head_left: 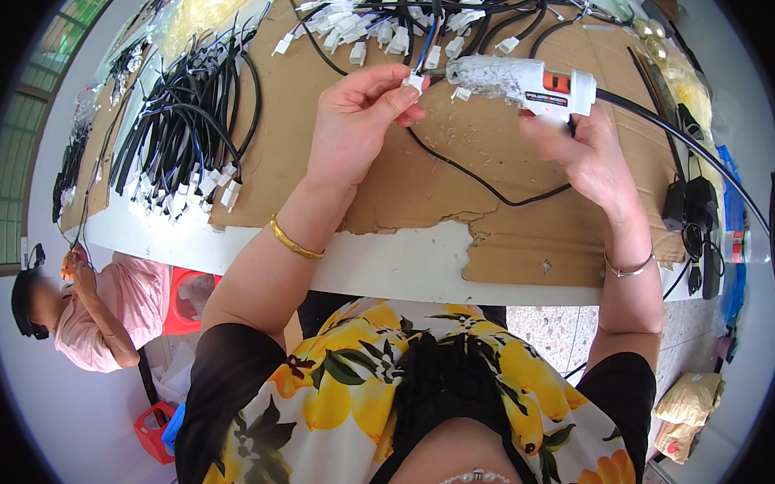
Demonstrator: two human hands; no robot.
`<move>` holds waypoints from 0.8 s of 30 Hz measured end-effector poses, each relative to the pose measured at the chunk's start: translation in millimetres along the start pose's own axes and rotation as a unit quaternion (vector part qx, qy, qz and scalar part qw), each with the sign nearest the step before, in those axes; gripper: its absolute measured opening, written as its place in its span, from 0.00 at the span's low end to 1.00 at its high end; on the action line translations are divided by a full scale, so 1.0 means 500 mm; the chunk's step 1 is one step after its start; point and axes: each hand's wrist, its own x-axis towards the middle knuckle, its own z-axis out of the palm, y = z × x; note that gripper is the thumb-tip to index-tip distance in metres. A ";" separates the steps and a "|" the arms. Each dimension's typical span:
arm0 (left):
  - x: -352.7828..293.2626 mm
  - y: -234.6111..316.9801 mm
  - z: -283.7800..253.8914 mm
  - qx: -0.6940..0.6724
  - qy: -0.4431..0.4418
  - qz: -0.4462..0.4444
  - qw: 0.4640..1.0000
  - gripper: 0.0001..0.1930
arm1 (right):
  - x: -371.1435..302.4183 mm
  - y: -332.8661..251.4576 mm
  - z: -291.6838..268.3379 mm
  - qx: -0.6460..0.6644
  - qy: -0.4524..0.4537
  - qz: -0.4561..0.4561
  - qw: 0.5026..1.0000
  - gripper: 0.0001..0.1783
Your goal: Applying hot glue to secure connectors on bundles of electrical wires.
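Looking down from the head, I see the left hand (353,124) pinching a white connector housing (414,81) between thumb and fingers, above the cardboard sheet (386,187). The right hand (588,154) is wrapped around the grip of a hot-glue gun (518,79), nozzle right by the housing; whether they touch I can't tell. My worry is those fingertips: a small slip of the gun could burn them, or smear glue off target. The gun's thick black cord (687,136) arcs off to the right and might tug the aim. Bundled black cables (187,121) crowd the left, and a heap of white connectors (346,21) the far side. Nearer the body, bare cardboard gives room, ending raggedly before the white tabletop's (388,261) front edge.
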 end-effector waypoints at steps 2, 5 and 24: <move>-0.001 0.001 0.002 0.003 0.000 -0.006 1.000 0.09 | 0.000 -0.003 -0.002 -0.007 0.002 0.008 1.000 0.12; -0.004 0.001 -0.002 0.035 0.021 0.002 0.999 0.09 | 0.001 -0.016 0.001 -0.030 0.004 0.049 0.998 0.11; -0.001 -0.006 -0.006 0.107 0.035 -0.011 0.994 0.12 | 0.006 0.000 -0.004 -0.051 -0.019 -0.009 0.998 0.17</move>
